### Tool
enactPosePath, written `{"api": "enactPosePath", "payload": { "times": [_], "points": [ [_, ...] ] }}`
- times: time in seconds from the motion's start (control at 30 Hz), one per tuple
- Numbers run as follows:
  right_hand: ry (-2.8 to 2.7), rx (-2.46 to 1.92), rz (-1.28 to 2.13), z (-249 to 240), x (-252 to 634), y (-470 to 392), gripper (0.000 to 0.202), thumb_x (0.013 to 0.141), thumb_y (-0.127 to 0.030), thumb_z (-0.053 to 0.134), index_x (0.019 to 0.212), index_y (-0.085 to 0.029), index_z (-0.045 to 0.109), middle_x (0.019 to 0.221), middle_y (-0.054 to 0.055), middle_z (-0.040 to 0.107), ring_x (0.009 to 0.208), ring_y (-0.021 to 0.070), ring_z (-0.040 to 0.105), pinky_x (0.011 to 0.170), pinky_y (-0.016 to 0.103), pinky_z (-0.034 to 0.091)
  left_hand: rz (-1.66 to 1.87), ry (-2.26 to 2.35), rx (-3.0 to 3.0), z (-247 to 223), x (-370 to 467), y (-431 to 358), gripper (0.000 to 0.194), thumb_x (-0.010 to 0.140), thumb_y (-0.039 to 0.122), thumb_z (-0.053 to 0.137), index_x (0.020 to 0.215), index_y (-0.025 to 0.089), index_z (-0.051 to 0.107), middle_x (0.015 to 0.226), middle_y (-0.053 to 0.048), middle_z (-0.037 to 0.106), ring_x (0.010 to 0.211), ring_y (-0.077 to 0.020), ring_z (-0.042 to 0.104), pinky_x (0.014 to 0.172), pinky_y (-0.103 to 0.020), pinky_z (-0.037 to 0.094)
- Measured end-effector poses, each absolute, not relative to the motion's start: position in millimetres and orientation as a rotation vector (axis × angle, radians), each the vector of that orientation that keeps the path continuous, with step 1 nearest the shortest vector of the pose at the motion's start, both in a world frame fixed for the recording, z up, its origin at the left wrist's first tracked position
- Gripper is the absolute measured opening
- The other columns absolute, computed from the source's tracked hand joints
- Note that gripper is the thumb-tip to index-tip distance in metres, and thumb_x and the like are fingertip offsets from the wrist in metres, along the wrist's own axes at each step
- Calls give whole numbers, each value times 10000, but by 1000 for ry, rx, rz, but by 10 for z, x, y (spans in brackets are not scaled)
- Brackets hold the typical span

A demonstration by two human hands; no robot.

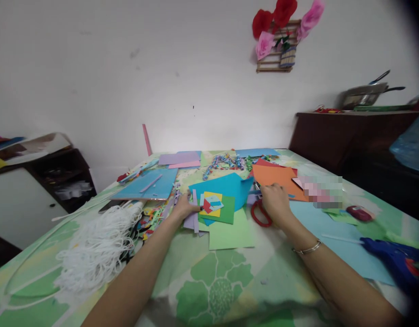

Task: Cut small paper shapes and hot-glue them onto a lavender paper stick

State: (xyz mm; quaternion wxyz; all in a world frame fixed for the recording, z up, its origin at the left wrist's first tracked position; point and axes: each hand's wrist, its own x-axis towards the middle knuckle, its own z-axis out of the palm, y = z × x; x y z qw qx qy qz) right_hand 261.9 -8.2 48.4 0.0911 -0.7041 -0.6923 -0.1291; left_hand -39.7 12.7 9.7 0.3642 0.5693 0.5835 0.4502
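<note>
My left hand (186,206) is at the left edge of a small stack of paper pieces, its fingers closed on the edge of the stack. The stack has a yellow square (216,210) with red and light blue bits over a green sheet (229,211). Below these lie a light green sheet (231,236) and purple strips (194,213). A bright blue sheet (226,185) rises behind, its right corner curled. My right hand (274,200) is closed beside red-handled scissors (261,214); what its fingers hold is hidden.
White cord (96,250) lies piled at the left beside a blue sheet (148,184). To the right are an orange sheet (280,181), a light blue sheet (338,240) and a blue glue gun (393,259). Curled paper strips (226,162) lie at the back.
</note>
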Motion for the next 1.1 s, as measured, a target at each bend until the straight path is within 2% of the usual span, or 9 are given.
{"api": "enactPosePath", "payload": {
  "times": [0.13,0.27,0.37,0.47,0.6,0.73,0.83,0.93,1.1],
  "points": [
    [-1897,-2114,-302,552,2813,-83,224,827,-97,451,851,-116,672,823,195,668,846,319,601,669,353,348,978,1672,1641,194,-283,-28,620,380,154,812,925,210,519,1018,-94,629,1063,-337,553,840,-380,443],
    [-1770,-1999,-149,623,2867,-79,246,867,-181,422,904,-113,656,872,210,668,881,339,610,654,347,373,791,1715,1798,242,-201,-186,636,393,233,820,948,203,509,932,-82,656,900,-318,616,732,-337,448],
    [-1786,-1800,122,647,2711,-70,174,846,-189,472,886,-143,635,879,141,697,862,275,639,653,300,420,686,1788,1904,270,-207,-228,641,444,310,809,1000,187,516,944,-120,668,894,-342,624,696,-328,435],
    [-1833,-1583,518,598,2426,-51,81,817,-171,522,843,-160,597,793,62,717,680,176,667,574,230,468,607,1913,2016,300,-258,-193,510,567,361,750,1002,188,547,967,-145,673,939,-350,618,721,-336,433],
    [-1811,-1426,899,460,2062,26,87,805,-107,515,744,-163,540,729,49,714,548,140,650,500,218,495,587,2024,2055,315,-322,-120,287,690,291,664,949,191,592,944,-142,674,982,-333,605,793,-353,428],
    [-1733,-1424,1009,314,1940,181,118,743,-63,558,797,-167,549,717,17,697,528,122,625,463,203,480,589,2079,2097,297,-299,-107,168,754,209,580,914,190,630,947,-143,660,1052,-331,566,866,-390,410],
    [-1685,-1477,990,224,1995,250,241,690,-83,623,903,-175,560,720,-8,678,512,101,596,429,175,440,581,2004,2182,260,-219,-119,183,797,189,512,913,189,653,948,-139,648,1035,-317,568,884,-402,407],
    [-1659,-1495,991,188,2094,217,343,691,-100,640,1015,-173,554,859,54,700,580,120,636,485,203,481,586,1881,2254,199,-144,-117,232,811,190,492,974,200,656,1039,-125,623,1029,-290,571,890,-381,415],
    [-1626,-1418,967,240,2229,105,350,753,-83,566,1090,-173,537,1045,113,688,957,181,659,724,271,538,637,1725,2240,101,-157,-52,335,740,199,612,1075,219,622,1181,-107,593,1127,-286,522,951,-355,396]
  ]
}}
